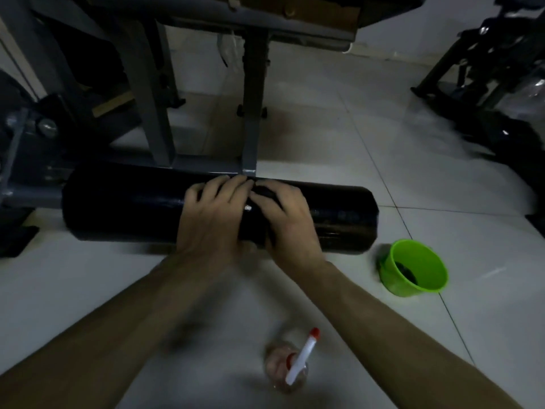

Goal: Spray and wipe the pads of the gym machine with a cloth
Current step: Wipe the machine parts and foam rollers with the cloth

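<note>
On the black pad point(118, 208), the left hand point(212, 214) drapes loose fingers over the top; the right hand point(289, 219) pinches a dark cloth point(264, 192) against it. A spray bottle point(298, 361) stands before the pad, a green cup point(395, 286) at its right end, and the grey frame point(252, 134) behind.

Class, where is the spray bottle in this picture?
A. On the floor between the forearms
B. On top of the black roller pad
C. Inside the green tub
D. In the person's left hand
A: the spray bottle sits on the floor between the forearms, while the left hand and right hand are on the roller pad.
</note>
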Demonstrator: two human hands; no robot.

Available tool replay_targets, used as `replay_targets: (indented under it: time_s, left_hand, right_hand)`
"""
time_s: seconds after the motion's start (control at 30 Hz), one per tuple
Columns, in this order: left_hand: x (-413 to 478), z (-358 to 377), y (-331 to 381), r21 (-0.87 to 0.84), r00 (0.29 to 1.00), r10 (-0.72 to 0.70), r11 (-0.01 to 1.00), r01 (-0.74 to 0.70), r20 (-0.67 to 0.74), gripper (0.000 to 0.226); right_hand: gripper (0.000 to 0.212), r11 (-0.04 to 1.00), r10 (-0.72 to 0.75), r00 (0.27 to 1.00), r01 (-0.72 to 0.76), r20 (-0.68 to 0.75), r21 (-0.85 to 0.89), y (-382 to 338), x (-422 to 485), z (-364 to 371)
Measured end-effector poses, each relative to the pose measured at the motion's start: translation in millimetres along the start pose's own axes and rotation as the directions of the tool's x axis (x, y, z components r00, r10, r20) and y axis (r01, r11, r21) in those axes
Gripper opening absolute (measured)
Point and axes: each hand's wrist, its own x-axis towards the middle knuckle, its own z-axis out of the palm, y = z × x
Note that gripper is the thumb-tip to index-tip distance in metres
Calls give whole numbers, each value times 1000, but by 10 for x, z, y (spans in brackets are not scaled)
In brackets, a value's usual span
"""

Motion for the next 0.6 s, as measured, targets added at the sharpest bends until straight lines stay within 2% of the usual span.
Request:
replay_targets:
  time_s: [0.07, 0.13, 0.23, 0.33, 0.4, 0.5, 0.6]
  left_hand:
    - [51, -13, -38, -10, 999, -7, 1000, 7, 45, 102]
    - [101, -38, -45, -21, 995, -21, 1000, 23, 94, 112]
    - [152, -57, -53, -44, 992, -33, 998, 39, 118, 113]
    - [158, -67, -27, -53, 989, -47, 997, 55, 140, 115]
    - [158, -89, -1, -62, 984, -59, 996, 70, 171, 116]
    - [191, -157, 11, -67, 968, -90, 992, 108, 235, 118]
    - [255, -211, -1, -96, 949, -109, 985, 144, 296, 121]
  right_hand:
    - [49, 999, 1, 1000, -1, 9, -33, 274, -125, -138]
    - [58, 994, 74, 995, -79, -67, -75, 634, -357, -367]
    - [61, 965, 194, 956, -226, -220, -132, 992, -660, -668]
    - [60, 951, 268, 914, -302, -306, -69, 884, -662, -581]
    - [60, 967, 248, 930, -256, -271, 5, 592, -504, -359]
    - [54, 989, 137, 978, -128, -158, 70, 167, -238, -56]
    - [48, 997, 55, 997, -51, -58, 58, 201, -187, -103]
